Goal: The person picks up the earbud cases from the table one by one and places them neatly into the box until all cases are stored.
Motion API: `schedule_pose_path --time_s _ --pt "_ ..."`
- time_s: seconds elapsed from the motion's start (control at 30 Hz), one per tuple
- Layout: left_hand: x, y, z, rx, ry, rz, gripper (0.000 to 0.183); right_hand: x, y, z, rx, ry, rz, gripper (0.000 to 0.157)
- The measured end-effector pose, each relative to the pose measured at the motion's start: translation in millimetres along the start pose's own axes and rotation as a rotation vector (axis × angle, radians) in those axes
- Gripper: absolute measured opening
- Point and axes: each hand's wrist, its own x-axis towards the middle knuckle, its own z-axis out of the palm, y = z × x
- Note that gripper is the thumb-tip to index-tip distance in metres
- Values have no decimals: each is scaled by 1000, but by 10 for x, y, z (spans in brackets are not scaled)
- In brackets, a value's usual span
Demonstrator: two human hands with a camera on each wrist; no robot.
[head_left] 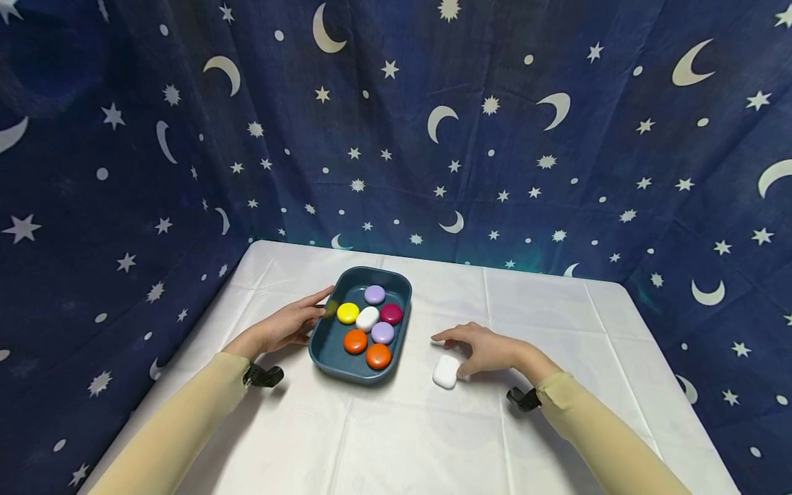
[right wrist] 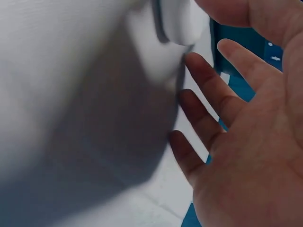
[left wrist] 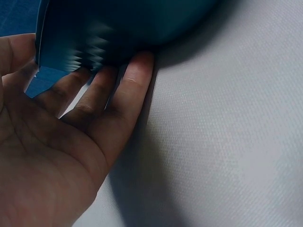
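In the head view, a dark blue rectangular tray with rounded corners holds several smooth, glossy button-like pieces, among them a yellow piece, a white piece and orange pieces. My left hand is at the tray's left side. In the left wrist view, its fingertips touch the outer wall, their fingers nearly straight. A white rounded-square object lies on the cloth right of the tray. My right hand spreads just over it, thumb by its right edge; whether they touch, I cannot tell.
A white cloth covers the table. Dark blue curtains with moons and stars stand behind and at both sides. A black wrist device is on the left wrist, another on the right.
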Motion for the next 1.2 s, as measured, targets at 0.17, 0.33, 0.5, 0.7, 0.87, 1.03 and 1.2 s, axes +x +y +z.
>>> schedule_pose_path --time_s 0.17,0.33,0.5,0.7,0.87,1.03,1.2 --pt "-4 7 -1 -2 -7 -4 49 -37 60 69 -49 12 -11 69" --pt "-10 5 -6 -5 -18 2 49 -52 93 102 -65 20 -27 68" --pt "-12 9 -2 -7 -25 4 50 -68 104 135 -92 53 -93 61" --pt "-11 15 5 2 -18 -1 49 -105 135 171 -87 100 -81 49" --pt "-4 12 1 3 -19 -1 49 -130 172 202 -50 114 -49 51" --pt "-1 10 -4 3 -13 -3 49 -148 177 234 -6 122 -43 57" --pt "-1 11 -6 -4 -10 -7 49 -154 163 255 -5 130 -70 56"
